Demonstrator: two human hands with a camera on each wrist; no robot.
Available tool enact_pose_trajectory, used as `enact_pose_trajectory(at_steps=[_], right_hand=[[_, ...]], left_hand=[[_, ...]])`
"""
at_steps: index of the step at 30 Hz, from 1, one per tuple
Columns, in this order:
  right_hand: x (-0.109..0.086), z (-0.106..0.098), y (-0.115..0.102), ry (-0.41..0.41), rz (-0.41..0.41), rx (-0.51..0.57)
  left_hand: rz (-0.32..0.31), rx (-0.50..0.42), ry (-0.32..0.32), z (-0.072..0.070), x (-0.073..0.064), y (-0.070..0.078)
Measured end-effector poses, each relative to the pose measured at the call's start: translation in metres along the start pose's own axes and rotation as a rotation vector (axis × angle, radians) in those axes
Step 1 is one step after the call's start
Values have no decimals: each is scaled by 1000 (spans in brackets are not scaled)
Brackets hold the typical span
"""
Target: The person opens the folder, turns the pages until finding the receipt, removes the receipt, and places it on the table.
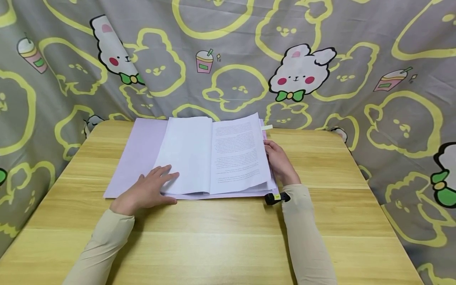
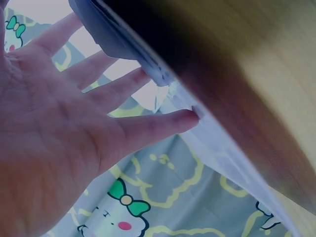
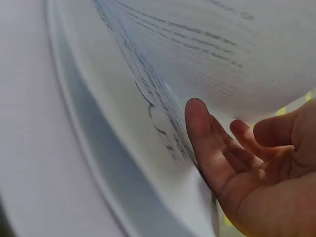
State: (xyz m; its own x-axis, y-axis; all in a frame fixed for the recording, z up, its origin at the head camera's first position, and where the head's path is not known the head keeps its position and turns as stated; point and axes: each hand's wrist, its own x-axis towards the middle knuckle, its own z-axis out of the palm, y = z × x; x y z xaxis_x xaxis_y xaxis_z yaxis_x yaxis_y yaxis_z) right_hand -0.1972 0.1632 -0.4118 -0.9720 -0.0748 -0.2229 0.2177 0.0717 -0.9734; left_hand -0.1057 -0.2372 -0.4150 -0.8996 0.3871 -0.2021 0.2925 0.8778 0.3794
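Observation:
A stack of white sheets lies spread like a book on a lilac folder (image 1: 147,134). Its left page (image 1: 187,154) is blank, while the right page (image 1: 236,154) carries printed lines and its outer edge stands raised. With spread fingers, the left hand (image 1: 149,190) rests on the lower left edge of the sheets and folder; the left wrist view shows its palm (image 2: 54,133) and fingertips meeting the paper edge. The right hand (image 1: 281,160) is at the right edge of the sheets. In the right wrist view its loosely bent fingers (image 3: 202,133) touch the paper beneath the lifted page (image 3: 237,74), thumb apart.
A wooden table (image 1: 199,245) carries the folder near its back edge. A patterned grey curtain (image 1: 235,51) hangs behind and along both sides. One pale tab (image 1: 267,127) sticks out at the upper right of the sheets. A black device (image 1: 276,198) is beside the right wrist.

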Motion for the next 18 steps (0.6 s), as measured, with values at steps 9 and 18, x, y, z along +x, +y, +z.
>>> enact_pose_trajectory(at_steps=[9,18], right_hand=[[4,12,5,-44,-32,43],[4,24,8,-140,-35,18]], left_hand=[[-6,-6,9,-1,-1,2],[-16,-15,5,-1,0,2]])
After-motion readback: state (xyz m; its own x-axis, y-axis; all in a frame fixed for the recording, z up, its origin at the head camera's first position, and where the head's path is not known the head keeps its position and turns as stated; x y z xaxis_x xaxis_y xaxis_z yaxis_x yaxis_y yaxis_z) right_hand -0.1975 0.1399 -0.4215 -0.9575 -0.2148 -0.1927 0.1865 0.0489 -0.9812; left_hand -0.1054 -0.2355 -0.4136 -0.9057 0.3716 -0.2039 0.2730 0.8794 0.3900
